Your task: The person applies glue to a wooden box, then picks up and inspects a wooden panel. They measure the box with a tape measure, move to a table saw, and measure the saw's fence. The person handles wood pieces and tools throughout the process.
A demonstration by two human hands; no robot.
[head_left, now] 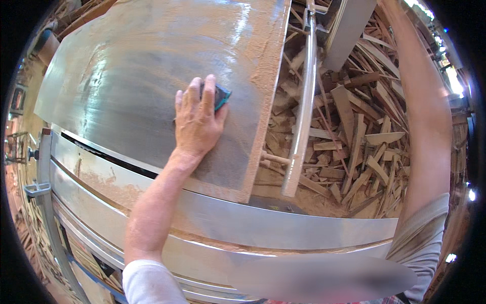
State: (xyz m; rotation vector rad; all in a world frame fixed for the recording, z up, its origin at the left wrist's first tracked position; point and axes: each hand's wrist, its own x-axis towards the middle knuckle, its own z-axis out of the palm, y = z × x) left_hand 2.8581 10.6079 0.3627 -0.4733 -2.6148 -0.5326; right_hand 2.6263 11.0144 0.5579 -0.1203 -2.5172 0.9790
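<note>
My left hand (196,119) rests palm down on a broad grey metal table top (126,109). Its fingers are curled round a small dark block with a teal edge (221,97), partly hidden under the hand. Brown sawdust (259,66) coats much of the top's far part and right edge, while the metal round my hand shows barer and greyer. My right arm (425,116) stretches forward along the right side, and its hand lies beyond the upper edge of the picture.
A shiny pale rail (304,101) runs alongside the table top's right edge. Beyond it, wood offcuts (354,137) lie heaped in sawdust, next to a grey upright beam (349,35). Metal rails (283,223) cross the near side, with a clamp-like fitting (38,189) at left.
</note>
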